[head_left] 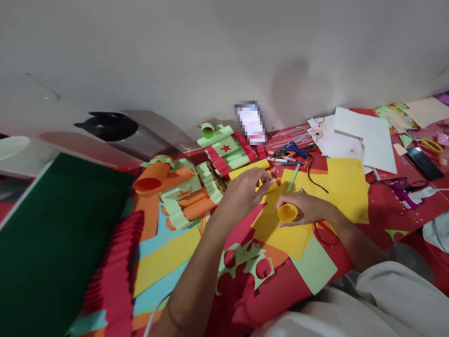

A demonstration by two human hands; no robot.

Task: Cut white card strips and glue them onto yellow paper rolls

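My right hand (307, 208) is closed around a short rolled yellow paper tube (287, 213), whose round end faces me. My left hand (247, 187) hovers over the yellow paper, fingers curved and apart; whether its fingertips touch the yellow piece under them is unclear. Behind it lies another yellow paper roll (249, 168). Yellow sheets (280, 238) spread beneath both hands. Red-handled scissors (325, 233) lie under my right wrist, and a light green pen (293, 179) rests just beyond that hand.
Orange and green paper rolls (199, 206) and a green-and-red roll craft (226, 149) stand at left. A phone (253, 122) leans on the wall near a blue glue gun (298, 150). A dark green board (63, 243) rises at far left; white foam board (368, 135) lies right.
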